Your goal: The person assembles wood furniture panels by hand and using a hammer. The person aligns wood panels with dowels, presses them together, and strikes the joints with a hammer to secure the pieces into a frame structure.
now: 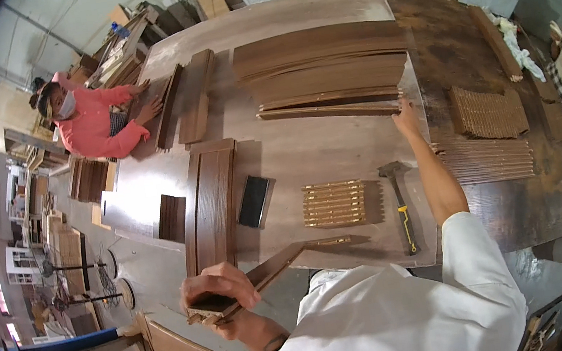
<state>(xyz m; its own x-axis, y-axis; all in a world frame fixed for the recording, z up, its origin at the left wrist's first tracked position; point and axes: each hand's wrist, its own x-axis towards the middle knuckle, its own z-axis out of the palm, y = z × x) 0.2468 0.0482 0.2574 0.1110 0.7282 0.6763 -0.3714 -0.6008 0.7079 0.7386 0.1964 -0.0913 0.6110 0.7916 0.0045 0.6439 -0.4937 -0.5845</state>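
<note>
Head camera: the left hand curls round a grooved rail near the table; the right hand is at one slat's end beside stacked boards, finger gap and hold unclear. Fetching seems underway; a firm pinch is needed next.

Layout of the worktable: a phone lies between panels at left and a strip bundle at right, with a hammer right of the bundle. Behind these, a long strip lies before stacked boards; slats lie farther right.
</note>
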